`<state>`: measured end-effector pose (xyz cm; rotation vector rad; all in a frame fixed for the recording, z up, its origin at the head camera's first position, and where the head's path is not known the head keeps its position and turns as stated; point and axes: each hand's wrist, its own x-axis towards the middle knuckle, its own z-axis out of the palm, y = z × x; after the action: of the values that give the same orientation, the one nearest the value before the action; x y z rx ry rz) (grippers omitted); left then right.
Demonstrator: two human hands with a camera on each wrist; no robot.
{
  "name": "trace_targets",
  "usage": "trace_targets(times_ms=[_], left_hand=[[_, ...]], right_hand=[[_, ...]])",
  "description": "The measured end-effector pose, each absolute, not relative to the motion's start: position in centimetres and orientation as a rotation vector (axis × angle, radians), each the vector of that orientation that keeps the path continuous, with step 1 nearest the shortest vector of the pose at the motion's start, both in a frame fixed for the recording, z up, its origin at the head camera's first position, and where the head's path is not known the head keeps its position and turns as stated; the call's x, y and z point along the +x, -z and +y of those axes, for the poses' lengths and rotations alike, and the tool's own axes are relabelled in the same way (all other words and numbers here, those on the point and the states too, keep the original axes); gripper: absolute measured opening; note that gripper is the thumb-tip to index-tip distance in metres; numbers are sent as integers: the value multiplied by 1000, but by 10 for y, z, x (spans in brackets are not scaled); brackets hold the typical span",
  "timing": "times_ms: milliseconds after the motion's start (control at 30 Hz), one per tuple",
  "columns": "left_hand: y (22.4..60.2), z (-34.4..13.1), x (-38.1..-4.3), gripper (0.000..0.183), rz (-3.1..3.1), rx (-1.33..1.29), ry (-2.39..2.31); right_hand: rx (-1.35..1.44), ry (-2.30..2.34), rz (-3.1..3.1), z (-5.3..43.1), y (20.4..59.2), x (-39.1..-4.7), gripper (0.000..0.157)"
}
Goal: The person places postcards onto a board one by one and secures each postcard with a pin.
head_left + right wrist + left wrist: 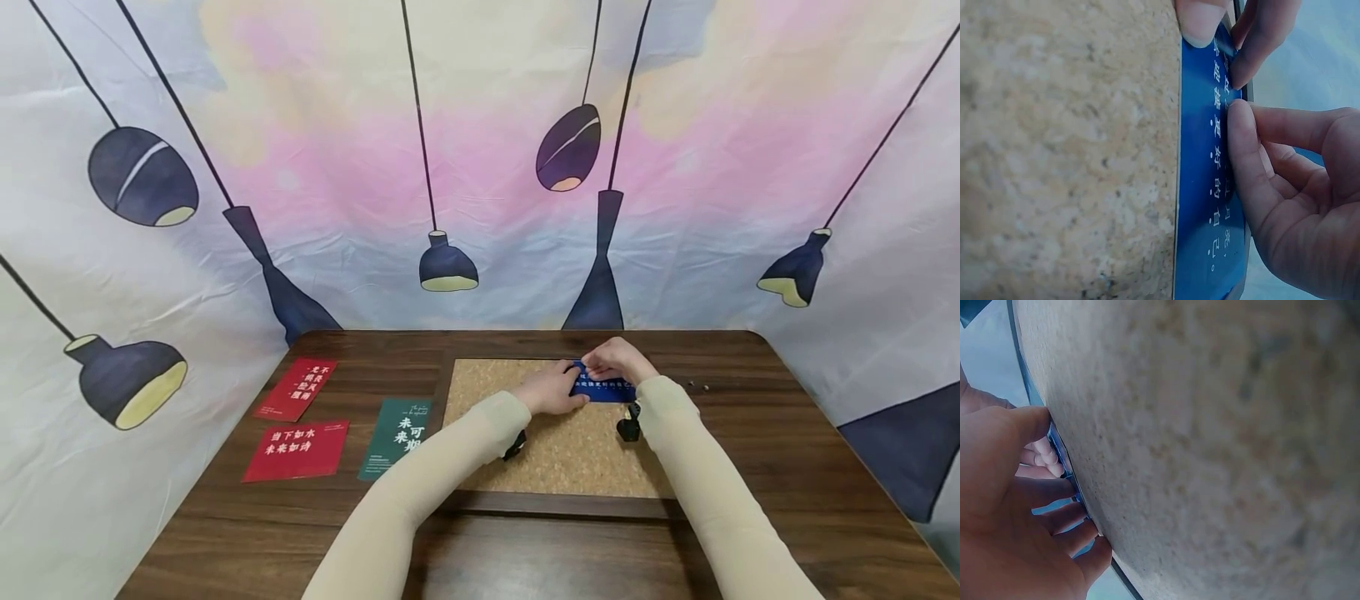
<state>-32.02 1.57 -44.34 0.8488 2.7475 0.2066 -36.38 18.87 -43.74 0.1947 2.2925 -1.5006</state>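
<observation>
A dark blue card (pixel 611 390) with white lettering lies on the cork board (pixel 555 458), along its far edge. My left hand (pixel 553 390) rests at the card's left end, fingers spread, with the thumb on the near side and other fingers at the far edge. Over the card's far edge is my right hand (pixel 617 360), fingers bent. In the right wrist view, the thumb and a fingertip of the right hand (pixel 1297 187) meet beside the blue card (pixel 1204 169); whether anything small is between them is hidden.
Two red cards (pixel 296 451) and a green card (pixel 392 439) lie left of the board on the wooden table (pixel 202 525). Two tiny objects (pixel 698 386) lie to its right. A printed cloth (pixel 510 167) hangs behind the table.
</observation>
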Motion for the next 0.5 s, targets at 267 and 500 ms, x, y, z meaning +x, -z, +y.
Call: trace_targets(times_ms=[267, 500], left_hand=[[442, 16, -316, 68, 2750, 841, -209], [443, 16, -317, 68, 2756, 839, -213]], right_hand=[[185, 1517, 2255, 194, 437, -360, 33], [190, 1503, 2259, 193, 437, -361, 34]])
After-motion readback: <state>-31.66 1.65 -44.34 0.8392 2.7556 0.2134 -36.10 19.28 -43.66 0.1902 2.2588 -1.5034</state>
